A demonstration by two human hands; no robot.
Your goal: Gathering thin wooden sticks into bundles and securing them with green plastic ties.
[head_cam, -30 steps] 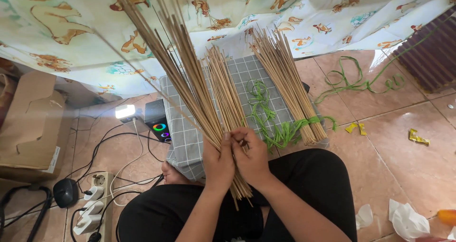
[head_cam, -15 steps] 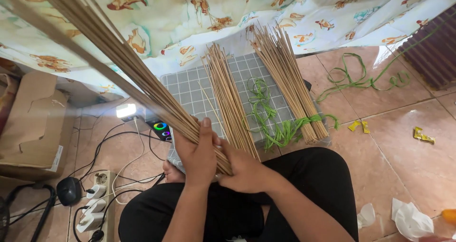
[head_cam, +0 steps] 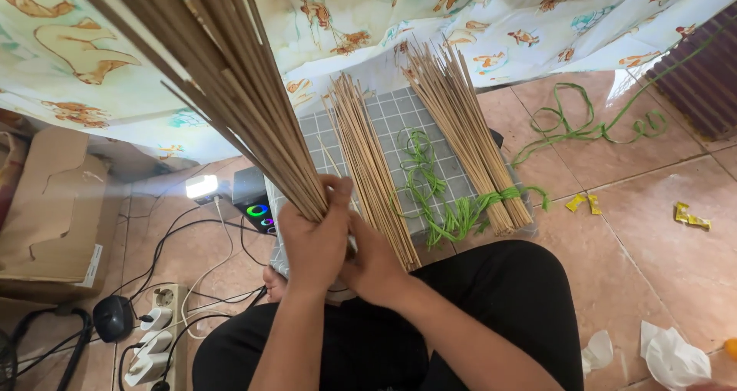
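- Gripping: both hands, left [head_cam: 313, 241] and right [head_cam: 374, 266], clamped together on raised bundle of thin tan bamboo sticks [head_cam: 223, 76], not yet tied.
- Beyond hands: loose stick pile [head_cam: 372, 168]; farther right, one bundle tied with green plastic string [head_cam: 476, 149].

Bare forearms, black trousers

We see the person's left hand [head_cam: 313, 241] and right hand [head_cam: 374, 266] bare, with no rings, watch or gloves that we can make out, and both forearms uncovered to the frame's lower edge, so no sleeve shows. The legs wear plain black trousers [head_cam: 491, 299], smooth and unmarked. A bare foot [head_cam: 274, 283] seems to peek out beside the left knee.
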